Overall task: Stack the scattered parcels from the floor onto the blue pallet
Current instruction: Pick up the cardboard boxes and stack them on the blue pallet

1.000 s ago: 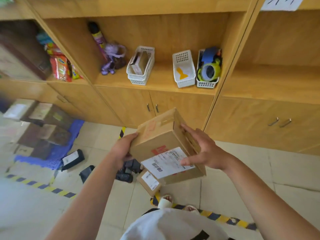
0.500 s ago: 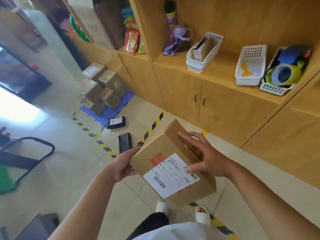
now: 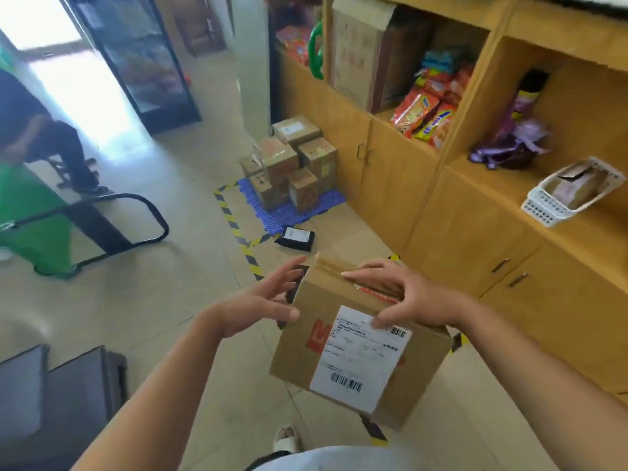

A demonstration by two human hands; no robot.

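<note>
One long wall of wooden cabinets (image 3: 475, 232) is seen along the right, with snack packets (image 3: 424, 120) and a white basket (image 3: 557, 207) on its open shelves. Well ahead at its foot, a blue pallet (image 3: 289, 214) is laid inside a corner of yellow-and-black floor tape (image 3: 234, 226), presumably so the stack is kept off the walkway. Several cardboard parcels (image 3: 289, 158) are already piled on it, packed close together.

Nearest the camera, a brown cardboard box (image 3: 356, 351) with a white shipping label is held in the air, tilted, well apart from the pallet. It is judged to be on its way to the stack. A black soft parcel (image 3: 295, 236) is left on the floor just beside the pallet's near edge.

The box is gripped by the right hand (image 3: 401, 297), with fingers draped over the top flap and the thumb pressed on the label. The left hand (image 3: 258, 307) is spread, fingers straight, at the box's left side, seemingly to steady it rather than grasp it.
</note>
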